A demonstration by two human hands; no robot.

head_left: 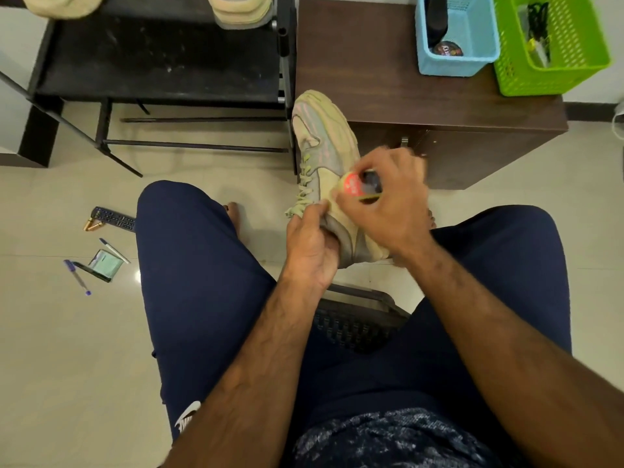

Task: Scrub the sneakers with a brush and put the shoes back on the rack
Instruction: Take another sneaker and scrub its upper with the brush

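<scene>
sitting over pale tiled floor [50,332], left hand [312,249] gripping sneaker [324,136], right hand [388,211] clutching brush [361,187], black rack [162,62] beside brown cabinet [371,79]

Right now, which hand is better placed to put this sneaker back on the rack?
Probably the left hand: it holds the sneaker, and the rack stands on that side. The right hand is busy holding the brush.
</scene>
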